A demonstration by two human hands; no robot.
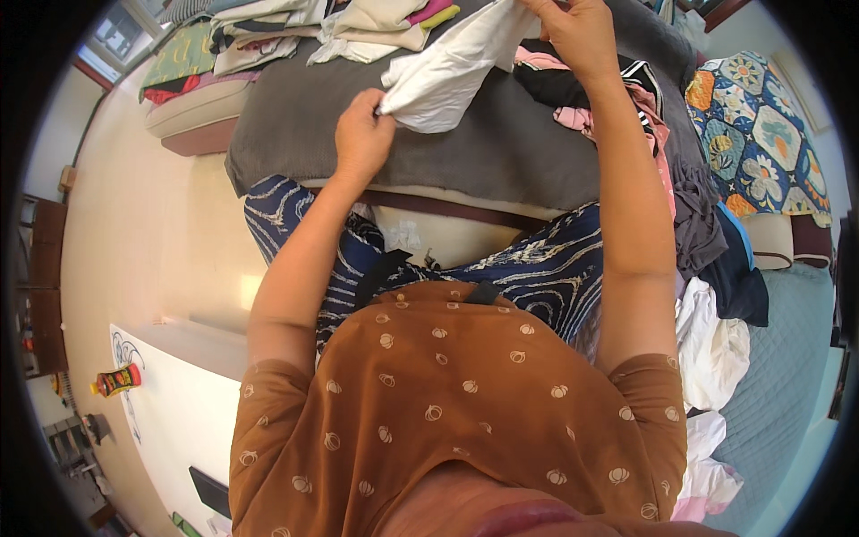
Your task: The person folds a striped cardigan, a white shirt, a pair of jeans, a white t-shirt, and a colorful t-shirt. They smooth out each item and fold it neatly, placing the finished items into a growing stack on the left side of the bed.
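A white cloth garment (443, 80) is stretched between both hands above a sofa seat with a dark grey cover (302, 121). My left hand (366, 127) pinches its lower left corner. At the top edge of the view, my right hand (577, 33) grips the upper right end, partly cut off by the frame. Its middle hangs in soft folds, and I cannot tell what kind of garment it is. Beneath my right forearm lies a heap of black and pink clothes (557, 84) on the sofa.
Folded clothes (376, 27) are stacked along the sofa's far side. Loose white clothes (711, 342) and a dark grey garment (698, 215) lie to my right. A floral cover (758, 134) drapes the sofa there. Behind on the left, a white table (181, 409) carries a yellow-capped bottle (117, 380).
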